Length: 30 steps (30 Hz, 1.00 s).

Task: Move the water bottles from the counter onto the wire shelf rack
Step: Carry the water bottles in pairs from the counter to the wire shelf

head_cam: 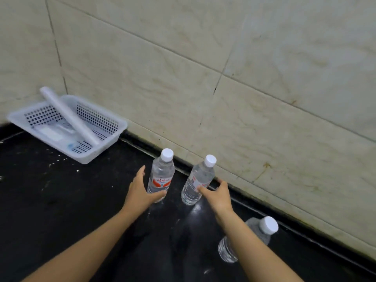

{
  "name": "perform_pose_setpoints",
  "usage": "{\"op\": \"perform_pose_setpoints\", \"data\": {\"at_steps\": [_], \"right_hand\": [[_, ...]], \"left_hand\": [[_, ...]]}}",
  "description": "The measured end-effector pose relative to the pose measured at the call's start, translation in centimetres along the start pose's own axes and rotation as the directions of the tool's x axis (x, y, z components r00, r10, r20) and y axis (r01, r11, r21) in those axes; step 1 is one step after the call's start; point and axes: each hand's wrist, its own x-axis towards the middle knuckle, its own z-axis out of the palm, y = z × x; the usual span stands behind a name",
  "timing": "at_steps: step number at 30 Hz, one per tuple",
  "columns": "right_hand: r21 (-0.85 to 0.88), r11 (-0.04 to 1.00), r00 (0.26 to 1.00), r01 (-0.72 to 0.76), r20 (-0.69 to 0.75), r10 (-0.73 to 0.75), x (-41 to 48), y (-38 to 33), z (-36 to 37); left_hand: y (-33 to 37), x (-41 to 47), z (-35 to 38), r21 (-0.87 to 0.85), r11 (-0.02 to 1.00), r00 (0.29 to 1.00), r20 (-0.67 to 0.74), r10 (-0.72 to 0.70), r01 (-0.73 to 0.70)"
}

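Observation:
Three clear water bottles with white caps stand upright on the black counter (61,200) near the tiled wall. My left hand (140,192) is spread around the left side of the left bottle (161,176), thumb under its red label, fingers apart and not closed on it. My right hand (217,194) cups the lower right side of the middle bottle (198,180), fingers open around it. The third bottle (252,237) stands nearer me at the right, partly hidden behind my right forearm. No wire shelf rack is in view.
A white perforated plastic basket (101,127) sits in the back left corner with a white roll (69,115) leaning across it and small packets inside. Beige wall tiles (223,68) rise right behind the bottles.

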Motion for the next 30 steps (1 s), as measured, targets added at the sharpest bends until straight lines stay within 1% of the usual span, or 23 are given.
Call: {"op": "perform_pose_setpoints", "data": {"at_steps": [4,7,9,10,14,16,20,24,27,30], "right_hand": [[-0.044,0.999,1.0,-0.015,0.003,0.015,1.1,-0.5,1.4],[0.017,0.999,0.998,-0.028,-0.053,0.028,1.3,-0.5,2.9],[0.046,0.997,0.992,-0.058,-0.111,0.063,2.0,-0.8,3.1],[0.058,0.996,0.99,-0.072,-0.117,0.078,2.5,-1.0,3.2],[0.129,0.987,0.993,-0.093,-0.064,0.102,4.0,-1.1,3.6],[0.107,0.992,0.993,-0.066,-0.088,0.075,3.8,-0.3,4.0],[0.197,0.98,0.991,0.023,-0.133,0.004,2.8,1.5,4.5],[0.112,0.993,0.983,0.049,-0.183,-0.028,1.8,1.8,4.0],[0.073,0.995,0.969,0.067,-0.244,-0.048,-0.8,3.1,4.8],[0.092,0.989,0.958,0.113,-0.274,-0.084,-4.5,5.1,5.9]], "left_hand": [[1.6,3.0,1.0,-0.113,0.99,0.994,0.055,0.09,-0.083],[1.4,4.1,1.6,-0.168,0.978,0.989,0.051,0.136,-0.126],[1.0,4.3,1.4,-0.128,0.981,0.987,0.047,0.155,-0.148],[0.9,4.4,1.0,-0.102,0.983,0.986,0.057,0.159,-0.153],[0.6,5.2,0.2,-0.019,0.99,0.984,0.112,0.142,-0.14],[0.6,5.2,0.3,-0.008,0.989,0.982,0.12,0.145,-0.145],[0.5,5.1,0.2,-0.05,0.99,0.984,0.113,0.138,-0.133],[-0.4,4.5,-0.6,-0.078,0.984,0.981,0.101,0.167,-0.16],[-1.4,3.3,-1.4,-0.112,0.982,0.985,0.066,0.157,-0.149],[-2.7,1.0,-2.2,-0.221,0.97,0.995,-0.019,0.102,-0.104]]}}
